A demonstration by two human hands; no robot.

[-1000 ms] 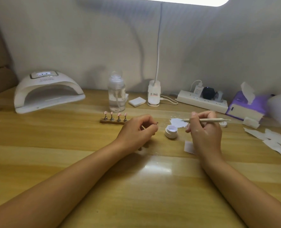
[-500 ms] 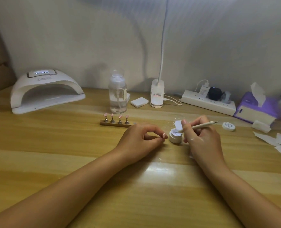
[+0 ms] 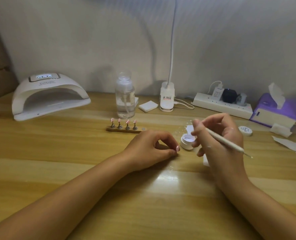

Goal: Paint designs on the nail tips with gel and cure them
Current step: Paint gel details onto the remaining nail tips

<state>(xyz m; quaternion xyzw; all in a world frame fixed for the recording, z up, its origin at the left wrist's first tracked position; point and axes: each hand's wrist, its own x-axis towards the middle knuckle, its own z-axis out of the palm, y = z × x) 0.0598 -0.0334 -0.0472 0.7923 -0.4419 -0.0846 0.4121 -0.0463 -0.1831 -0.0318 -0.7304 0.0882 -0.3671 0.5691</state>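
1. A white, dome-shaped curing lamp (image 3: 48,96) sits far left of the gel pot and further back, its open mouth facing the viewer and a small display lit on top.
2. A clear bottle (image 3: 125,99) of liquid stands upright, back and left of the pot.
3. A narrow wooden stand (image 3: 126,130) lies left of the pot and a little behind it. It carries four pink nail tips (image 3: 119,120), each upright on a small metal peg, in a row. A bare metal disc marks the stand's right end.
4. The left hand (image 3: 150,149) rests on the table (image 3: 57,170) just left of the pot, fingers curled. It pinches a fifth nail tip (image 3: 178,148), glossy pale pink, between thumb and forefinger, close beside the pot.
5. A white pad (image 3: 148,106) and a desk lamp (image 3: 167,97) base stand behind the pot.
6. The pot (image 3: 187,142) is small, round and white, open, with pale gel inside.
7. The right hand (image 3: 220,141), slightly blurred, hovers just right of the pot, gripping a thin white tool (image 3: 225,142) like a pen. The working end is hidden behind the fingers; the metal back end points away from the pot.
8. A round white lid (image 3: 245,130) lies right of the pot, beyond the hand.
9. A power strip (image 3: 221,105), a purple tissue box (image 3: 273,111) and paper scraps (image 3: 291,144) lie further right.
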